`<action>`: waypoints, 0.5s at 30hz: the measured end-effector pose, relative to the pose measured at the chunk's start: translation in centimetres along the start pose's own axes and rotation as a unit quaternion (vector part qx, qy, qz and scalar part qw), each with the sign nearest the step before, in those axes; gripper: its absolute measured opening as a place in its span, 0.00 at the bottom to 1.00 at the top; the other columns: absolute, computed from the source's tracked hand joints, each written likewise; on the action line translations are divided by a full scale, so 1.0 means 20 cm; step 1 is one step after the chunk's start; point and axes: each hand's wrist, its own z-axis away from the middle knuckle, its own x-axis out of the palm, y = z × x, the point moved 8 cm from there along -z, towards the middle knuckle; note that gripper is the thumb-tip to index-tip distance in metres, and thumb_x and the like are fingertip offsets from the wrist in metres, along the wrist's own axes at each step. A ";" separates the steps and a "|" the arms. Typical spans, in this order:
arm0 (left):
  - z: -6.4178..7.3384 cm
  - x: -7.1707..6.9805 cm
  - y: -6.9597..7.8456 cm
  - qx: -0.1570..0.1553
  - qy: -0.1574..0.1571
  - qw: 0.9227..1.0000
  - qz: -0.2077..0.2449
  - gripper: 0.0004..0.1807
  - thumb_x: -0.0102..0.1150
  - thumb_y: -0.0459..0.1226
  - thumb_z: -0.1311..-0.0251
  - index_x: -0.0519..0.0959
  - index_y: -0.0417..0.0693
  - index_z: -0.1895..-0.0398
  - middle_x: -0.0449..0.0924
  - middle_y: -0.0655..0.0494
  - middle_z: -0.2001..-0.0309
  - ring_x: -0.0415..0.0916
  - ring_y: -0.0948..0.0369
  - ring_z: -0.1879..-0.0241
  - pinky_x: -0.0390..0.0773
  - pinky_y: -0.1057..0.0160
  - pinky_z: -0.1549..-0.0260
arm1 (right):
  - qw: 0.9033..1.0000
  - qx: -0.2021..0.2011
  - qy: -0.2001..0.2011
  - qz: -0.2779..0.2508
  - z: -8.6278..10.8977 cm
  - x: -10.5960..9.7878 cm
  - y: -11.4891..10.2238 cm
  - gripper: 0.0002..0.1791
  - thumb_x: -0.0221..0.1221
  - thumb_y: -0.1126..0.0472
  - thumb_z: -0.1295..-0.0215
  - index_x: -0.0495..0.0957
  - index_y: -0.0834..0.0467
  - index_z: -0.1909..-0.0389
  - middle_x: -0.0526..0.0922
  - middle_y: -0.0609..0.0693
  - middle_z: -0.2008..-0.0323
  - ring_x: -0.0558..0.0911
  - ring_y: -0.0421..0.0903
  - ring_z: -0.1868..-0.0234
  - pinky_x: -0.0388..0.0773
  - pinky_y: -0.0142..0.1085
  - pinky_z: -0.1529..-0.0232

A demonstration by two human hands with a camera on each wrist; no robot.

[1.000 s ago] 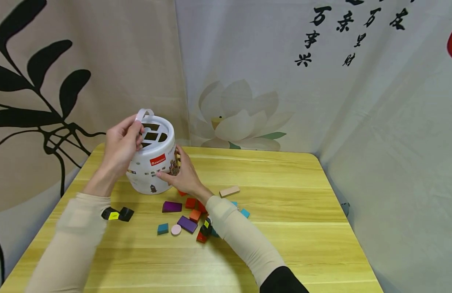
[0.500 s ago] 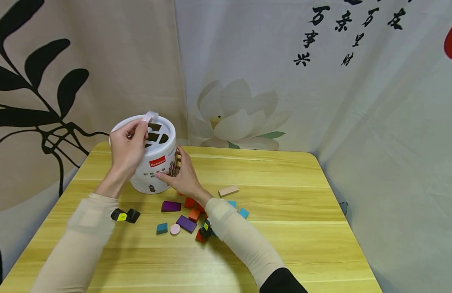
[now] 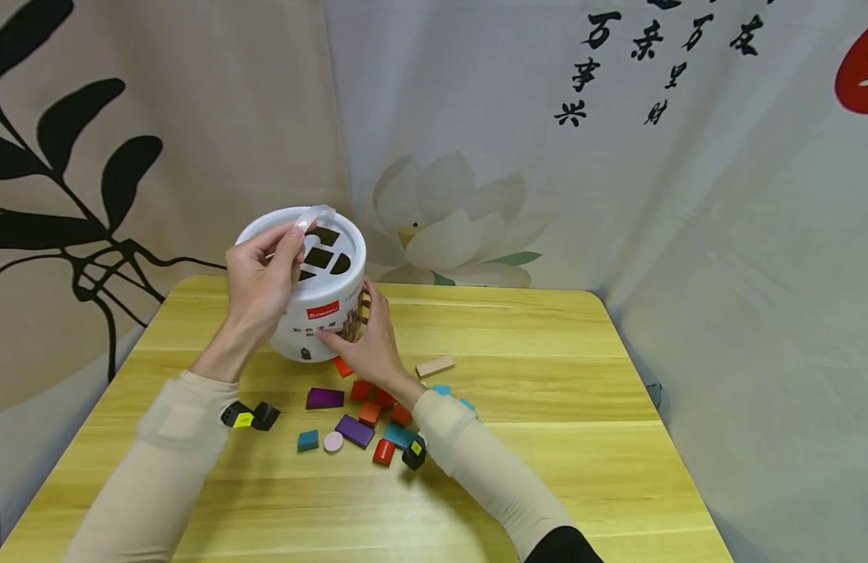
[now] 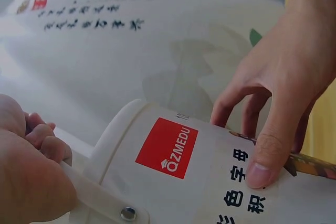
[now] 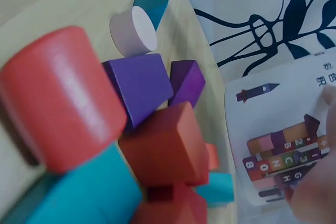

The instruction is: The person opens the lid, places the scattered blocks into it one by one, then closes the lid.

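Note:
A white cylindrical toy block bucket with a red QZMEDU label stands upright at the table's back left. Its lid has shaped holes. My left hand grips the bucket's strap handle at the lid's edge. Around the bucket's right side my right hand holds on, its thumb pressed on the printed front and the fingers reaching behind. Close under the right wrist lie loose coloured blocks, among them a red cylinder, a purple block and an orange one.
The blocks spread over the middle of the wooden table, with a plain wood block farther back and a pale pink disc in front. Behind the table hangs a printed cloth backdrop.
The bucket has shifted right and a little up in the head view, with both hands moving along on it. A red block beside its base now shows more. The loose blocks stay put.

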 end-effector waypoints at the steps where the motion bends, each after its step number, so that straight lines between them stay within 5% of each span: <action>1: 0.00 0.02 0.01 0.003 -0.006 1.000 -0.001 0.13 0.64 0.37 0.18 0.92 0.38 0.45 0.80 0.62 0.75 0.68 0.70 0.82 0.66 0.74 0.84 | 1.000 -0.002 0.005 0.003 0.01 -0.03 -0.01 0.63 0.80 0.45 0.33 0.47 0.33 0.08 0.61 0.45 0.13 0.69 0.48 0.17 0.77 0.51 0.19; 11: 0.01 0.30 0.11 0.021 -0.068 0.997 0.042 0.10 0.60 0.36 0.16 0.92 0.49 0.53 0.75 0.62 0.75 0.64 0.69 0.82 0.63 0.74 0.82 | 0.998 -0.006 0.054 0.014 0.10 -0.33 -0.06 0.63 0.81 0.46 0.33 0.48 0.37 0.08 0.62 0.49 0.14 0.72 0.55 0.19 0.79 0.53 0.21; 15: 0.02 0.41 0.14 0.020 -0.088 0.995 0.043 0.12 0.60 0.35 0.16 0.91 0.40 0.48 0.74 0.63 0.75 0.63 0.69 0.82 0.63 0.74 0.82 | 0.997 -0.006 0.074 0.024 0.14 -0.46 -0.08 0.63 0.81 0.48 0.34 0.49 0.41 0.08 0.63 0.53 0.14 0.72 0.58 0.19 0.80 0.55 0.22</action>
